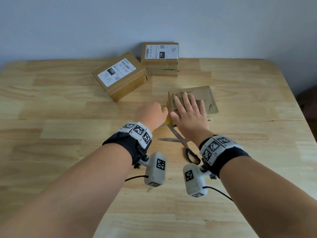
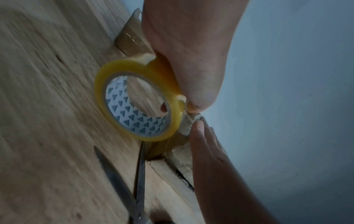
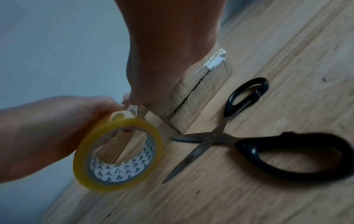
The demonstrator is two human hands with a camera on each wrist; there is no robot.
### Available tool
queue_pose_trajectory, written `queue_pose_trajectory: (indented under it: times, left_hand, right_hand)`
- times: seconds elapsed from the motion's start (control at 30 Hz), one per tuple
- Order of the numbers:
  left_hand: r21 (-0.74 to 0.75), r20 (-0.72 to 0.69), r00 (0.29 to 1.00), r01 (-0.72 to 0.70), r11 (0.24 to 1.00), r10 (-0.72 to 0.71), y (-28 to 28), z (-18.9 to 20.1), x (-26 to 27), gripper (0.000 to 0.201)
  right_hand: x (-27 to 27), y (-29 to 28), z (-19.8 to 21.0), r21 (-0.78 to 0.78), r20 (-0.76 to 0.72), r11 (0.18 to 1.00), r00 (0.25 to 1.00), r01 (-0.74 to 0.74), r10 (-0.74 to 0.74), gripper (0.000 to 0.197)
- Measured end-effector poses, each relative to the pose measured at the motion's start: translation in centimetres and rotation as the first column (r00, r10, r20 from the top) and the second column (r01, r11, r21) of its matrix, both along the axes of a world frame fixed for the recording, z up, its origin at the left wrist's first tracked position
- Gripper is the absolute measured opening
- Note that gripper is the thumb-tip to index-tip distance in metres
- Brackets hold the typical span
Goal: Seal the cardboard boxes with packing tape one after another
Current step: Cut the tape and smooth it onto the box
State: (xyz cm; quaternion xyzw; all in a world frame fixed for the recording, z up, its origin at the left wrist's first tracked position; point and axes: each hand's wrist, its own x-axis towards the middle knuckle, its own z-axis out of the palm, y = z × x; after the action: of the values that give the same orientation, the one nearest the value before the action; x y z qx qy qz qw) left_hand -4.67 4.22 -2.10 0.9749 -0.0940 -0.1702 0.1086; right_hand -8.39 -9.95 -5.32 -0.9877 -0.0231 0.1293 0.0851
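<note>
1. Nearest on the pale wooden table (image 1: 68, 152) lie the black-handled steel scissors (image 1: 187, 146), blades spread apart, their tips pointing toward the far boxes.
2. Just beyond the scissors, the left hand (image 1: 151, 115) curls its fingers around a yellow-tinted roll of clear packing tape (image 2: 134, 104) with a white printed core, holding it on edge at the near left corner of a small flat brown cardboard box (image 1: 205, 95).
3. A short strip of tape runs from the roll to that corner, seen in the left wrist view.
4. The right hand (image 1: 190, 114) lies flat on top of the small box, fingers straight and spread, pressing it down on the table; its thumb sits close to the left hand.
5. The near side of the box shows a dark open seam between its flaps (image 3: 191, 97).
6. Farther left sits a larger brown cardboard box with a white shipping label (image 1: 120, 76).
7. Farthest, against the pale blue wall (image 1: 154, 19), stands another labelled brown cardboard box (image 1: 160, 59), just right of the larger one.
</note>
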Motion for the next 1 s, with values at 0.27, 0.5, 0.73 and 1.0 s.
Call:
queue_pose_trajectory:
  times: [0.27,0.5,0.73,1.0]
  left_hand:
    - [-0.36,-0.33,0.944,-0.123,0.925,-0.002,2.7,-0.3,1.0,0.05]
    - [0.051,-0.144,0.989,0.021,0.998,-0.014,-0.4,-0.3,1.1,0.045]
    - [0.085,-0.053,0.998,0.042,0.996,-0.038,0.1,-0.4,0.4,0.051]
    - [-0.375,-0.218,0.975,-0.042,0.926,-0.044,3.0,-0.5,-0.2,0.033]
  right_hand:
    - [0.5,-3.2,-0.3,-0.065,-0.006,0.993,0.995,-0.103,0.103,0.062]
    - [0.6,-3.0,-0.3,-0.032,0.037,0.998,0.998,-0.052,0.053,0.066]
    - [0.4,-1.5,-0.2,-0.033,0.068,0.999,0.997,0.029,-0.027,0.07]
    - [0.1,0.1,-0.9,-0.118,0.115,0.988,0.989,0.103,-0.09,0.062]
